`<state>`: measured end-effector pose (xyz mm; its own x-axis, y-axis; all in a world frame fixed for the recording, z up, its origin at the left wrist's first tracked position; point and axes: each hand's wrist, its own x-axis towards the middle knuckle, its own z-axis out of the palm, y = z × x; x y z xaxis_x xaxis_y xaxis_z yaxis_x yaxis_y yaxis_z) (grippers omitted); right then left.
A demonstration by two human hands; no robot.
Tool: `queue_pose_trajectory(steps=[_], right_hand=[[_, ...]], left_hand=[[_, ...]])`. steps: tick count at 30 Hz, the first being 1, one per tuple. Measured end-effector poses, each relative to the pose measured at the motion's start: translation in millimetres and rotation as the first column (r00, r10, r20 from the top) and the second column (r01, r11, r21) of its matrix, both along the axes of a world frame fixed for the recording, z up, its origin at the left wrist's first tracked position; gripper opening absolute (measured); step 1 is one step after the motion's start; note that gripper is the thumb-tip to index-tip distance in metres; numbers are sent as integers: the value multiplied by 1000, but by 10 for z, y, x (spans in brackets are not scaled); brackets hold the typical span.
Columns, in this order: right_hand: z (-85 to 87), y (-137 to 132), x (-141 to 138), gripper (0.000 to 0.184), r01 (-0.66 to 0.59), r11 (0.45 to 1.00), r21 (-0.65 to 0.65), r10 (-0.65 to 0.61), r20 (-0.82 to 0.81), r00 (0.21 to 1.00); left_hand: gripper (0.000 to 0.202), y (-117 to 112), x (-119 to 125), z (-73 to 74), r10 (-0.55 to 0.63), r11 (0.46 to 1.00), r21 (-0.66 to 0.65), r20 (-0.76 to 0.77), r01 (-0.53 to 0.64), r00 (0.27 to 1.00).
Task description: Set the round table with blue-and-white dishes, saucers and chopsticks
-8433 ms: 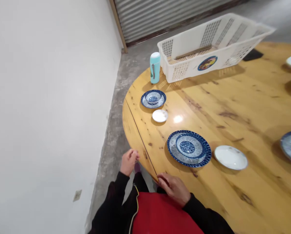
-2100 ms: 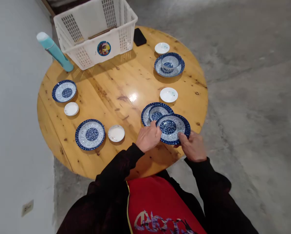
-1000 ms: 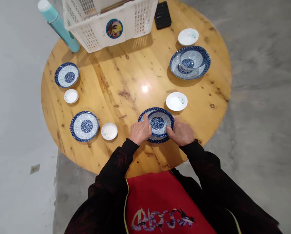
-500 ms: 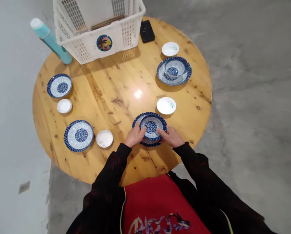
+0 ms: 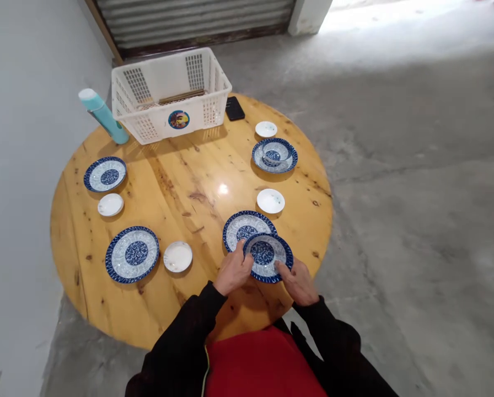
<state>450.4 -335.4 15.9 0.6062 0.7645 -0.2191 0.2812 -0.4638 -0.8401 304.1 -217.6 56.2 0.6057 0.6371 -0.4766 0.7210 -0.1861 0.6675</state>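
Note:
My left hand [image 5: 235,270] and my right hand [image 5: 300,280] grip a blue-and-white patterned plate [image 5: 267,264] by its two sides, thumbs over the rim. My other fingers are mostly hidden beneath it. The held plate is close to me and overlaps the near right part of another blue-and-white plate [image 5: 242,223] lying on the round wooden table [image 5: 197,176]. Just behind that plate sits a small white dish [image 5: 270,201]. To the left lie a blue-rimmed plate [image 5: 123,256] and a small white saucer [image 5: 178,257].
A white plastic basket [image 5: 156,129] holding thin brown sticks stands at the back, between a turquoise bottle [image 5: 108,120] and a black phone [image 5: 235,108]. At back right, a patterned bowl [image 5: 282,151] rests on a plate, near a white dish [image 5: 266,129]. Another plate [image 5: 98,179] and saucer [image 5: 110,204] lie left.
Both hands have drawn the held plate toward me and slightly right, uncovering more of the plate beneath. The camera has tilted up, bringing a corrugated shutter and more floor into view.

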Motion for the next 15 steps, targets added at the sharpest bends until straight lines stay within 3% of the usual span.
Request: queue_pose_trajectory(steps=[4, 8, 11, 15], right_hand=[[53, -341, -85, 45, 32, 998, -47, -33, -7, 999], [31, -675, 79, 44, 59, 995, -86, -60, -12, 998], [-5, -951, 425, 47, 90, 989, -115, -88, 21, 996], [-17, -1401, 1094, 51, 87, 988, -128, -80, 59, 995]], left_hand=[[51, -274, -31, 33, -63, 997, -39, -20, 63, 998], [46, -570, 156, 19, -63, 995, -72, -7, 62, 998], [45, -823, 505, -3, -62, 996, -67, 38, 64, 997], [46, -1240, 1162, -17, -54, 994, -94, 65, 60, 996]])
